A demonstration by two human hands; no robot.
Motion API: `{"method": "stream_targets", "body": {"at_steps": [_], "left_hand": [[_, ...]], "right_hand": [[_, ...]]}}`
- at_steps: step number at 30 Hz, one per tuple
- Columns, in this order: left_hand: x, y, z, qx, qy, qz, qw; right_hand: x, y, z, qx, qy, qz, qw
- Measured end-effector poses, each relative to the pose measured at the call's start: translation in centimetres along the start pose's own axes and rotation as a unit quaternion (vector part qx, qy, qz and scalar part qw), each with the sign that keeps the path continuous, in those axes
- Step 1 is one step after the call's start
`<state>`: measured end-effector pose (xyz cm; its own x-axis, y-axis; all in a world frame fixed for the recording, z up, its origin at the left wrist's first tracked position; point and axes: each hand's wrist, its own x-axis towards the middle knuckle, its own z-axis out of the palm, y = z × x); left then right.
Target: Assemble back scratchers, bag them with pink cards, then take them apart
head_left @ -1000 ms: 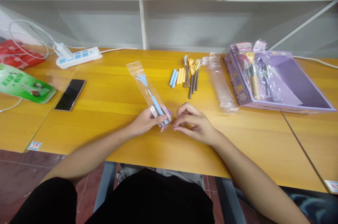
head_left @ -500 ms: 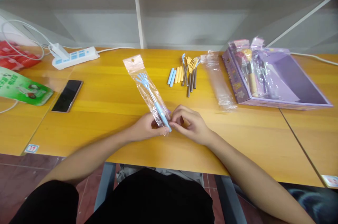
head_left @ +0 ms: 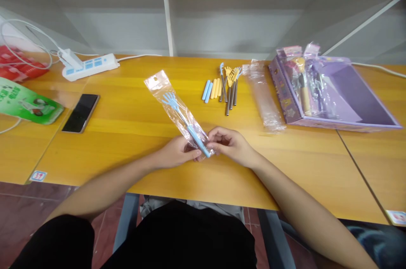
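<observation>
- Scratcher with light-blue hand-shaped head, silvery rod and light-blue handle: inside the bag between your hands, handle end nearest you, head slanting away to your left.
- Clear plastic bag with pink header and hang hole: around the scratcher, header farthest from you.
- Left hand, yours: fingers and thumb grasping the bag's lower part, thumb in front, by the handle end.
- Right hand, yours: fingers curled, tips at the bag's right edge; whether they pinch it, you cannot tell.
- Light-blue and yellow cylindrical handles: side by side on the yellow-brown wooden table, beyond your hands.
- Metal rods with blue or yellow hand-shaped heads: bunched just right of those handles.
- Flat clear plastic sleeves: between rods and box.
- Open purple box with patterned sides: far right, bagged goods inside.
- Black phone: on your left.
</observation>
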<state>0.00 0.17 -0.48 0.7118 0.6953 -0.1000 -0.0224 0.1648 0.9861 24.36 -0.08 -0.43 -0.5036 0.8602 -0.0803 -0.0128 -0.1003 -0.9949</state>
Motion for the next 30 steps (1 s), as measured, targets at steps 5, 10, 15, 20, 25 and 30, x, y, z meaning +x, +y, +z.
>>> {"method": "stream_targets", "body": {"at_steps": [5, 10, 15, 20, 25, 30], "left_hand": [[0.1, 0.3, 0.1, -0.053, -0.021, -0.008, 0.998], [-0.1, 0.7, -0.1, -0.07, -0.037, -0.034, 0.996], [-0.1, 0.8, -0.3, -0.054, -0.032, -0.024, 0.998], [1.0, 1.7, -2.7, -0.104, 0.177, 0.027, 0.978], [1.6, 2.3, -5.1, -0.096, 0.343, 0.045, 0.933], [1.5, 1.5, -4.4, -0.04, 0.294, 0.015, 0.955]], "right_hand": [[0.0, 0.1, -0.2, 0.052, -0.03, 0.049, 0.997], [0.0, 0.0, 0.0, 0.083, -0.063, 0.056, 0.993], [-0.2, -0.2, -0.3, 0.099, -0.118, 0.075, 0.985], [-0.7, -0.9, -0.2, 0.046, -0.214, 0.103, 0.97], [-1.0, -1.2, 0.5, -0.017, -0.292, 0.111, 0.95], [-0.3, -0.5, 0.1, -0.152, -0.214, 0.022, 0.965]]}}
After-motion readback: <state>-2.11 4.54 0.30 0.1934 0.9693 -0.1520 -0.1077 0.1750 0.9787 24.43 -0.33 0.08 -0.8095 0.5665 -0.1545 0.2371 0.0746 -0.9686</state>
